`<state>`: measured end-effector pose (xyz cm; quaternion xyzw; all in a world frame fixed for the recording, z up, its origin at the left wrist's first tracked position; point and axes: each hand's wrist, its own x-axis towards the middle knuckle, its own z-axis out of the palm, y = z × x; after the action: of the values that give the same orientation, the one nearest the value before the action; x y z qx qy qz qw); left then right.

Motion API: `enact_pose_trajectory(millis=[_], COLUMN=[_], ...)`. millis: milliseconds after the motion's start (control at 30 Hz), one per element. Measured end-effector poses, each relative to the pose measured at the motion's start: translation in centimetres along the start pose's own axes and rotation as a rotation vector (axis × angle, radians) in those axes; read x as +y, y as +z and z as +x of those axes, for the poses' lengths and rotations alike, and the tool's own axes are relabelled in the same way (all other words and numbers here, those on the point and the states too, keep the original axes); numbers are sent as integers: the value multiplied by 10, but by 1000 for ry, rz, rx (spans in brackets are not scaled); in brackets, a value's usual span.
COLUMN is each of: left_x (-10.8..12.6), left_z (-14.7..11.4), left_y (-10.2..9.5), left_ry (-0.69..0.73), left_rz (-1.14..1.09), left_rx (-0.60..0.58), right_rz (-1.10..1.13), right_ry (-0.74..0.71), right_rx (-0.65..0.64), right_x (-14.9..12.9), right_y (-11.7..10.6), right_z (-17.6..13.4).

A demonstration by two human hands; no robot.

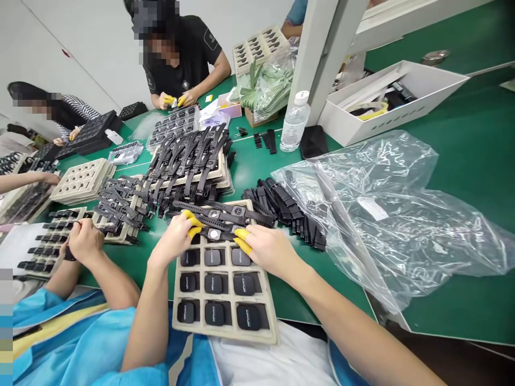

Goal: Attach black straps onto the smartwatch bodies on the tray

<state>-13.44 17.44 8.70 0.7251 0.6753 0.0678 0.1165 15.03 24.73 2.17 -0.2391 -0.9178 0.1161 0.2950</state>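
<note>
Black watch point(214, 235) in two nearly closed hands point(175, 236) point(270, 249)

Bright, even indoor light; shadows soft on bench point(462, 316), deep below its lower-right edge. White glare streaks clear plastic bag point(386, 214). Watches point(214, 213) fairly crisp, far-left background softer. Wide-angle stretch lengthens right forearm point(346, 308). Pixel blocks over two heads point(156, 27), lower-left edge.

A black watch point(214, 234) crosses the beige tray point(225, 333).
</note>
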Motion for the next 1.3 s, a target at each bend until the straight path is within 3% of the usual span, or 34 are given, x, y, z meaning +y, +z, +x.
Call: enact_pose_trajectory(millis=[167, 233, 367, 467, 600, 733, 967, 1067, 1133, 1167, 1233, 1300], left_x=[2, 2, 6, 15, 23, 20, 17, 14, 15, 19, 36, 64], left_z=[-11, -25, -50, -50, -41, -41, -42, -44, -44, -43, -38, -25], left_y=[19, 17, 13, 10, 3, 2, 17, 12, 2, -5, -22, -38], left_ry=[-12, -65, -141, -206, -237, -190, -205, -185, -212, -239, -291, -248], left_rz=[81, 89, 185, 286, 308, 279, 332, 326, 271, 226, 130, 64], left_rx=[328, 371, 153, -11, -56, -33, 17, 23, 77, 125, 222, 215], right_rz=[92, 122, -8, -106, -140, -136, -12, 382, 679, 769, 874, 949], right_ry=[102, 227, 506, 542, 529, 539, 542, 624, 649, 649, 666, 719], right_rx=[20, 45, 35, -133, -346, -337, -162, 222, 524, 611, 652, 604], right_x=[12, 27, 65, 86, 96, 99, 106, 108, 103, 98, 86, 76], right_y=[-10, -15, -17, -11, 2, 8, 2, -12, -27, -36, -50, -59], right_z=[4, 10, 35, 57, 72, 71, 65, 59, 54, 51, 45, 38])
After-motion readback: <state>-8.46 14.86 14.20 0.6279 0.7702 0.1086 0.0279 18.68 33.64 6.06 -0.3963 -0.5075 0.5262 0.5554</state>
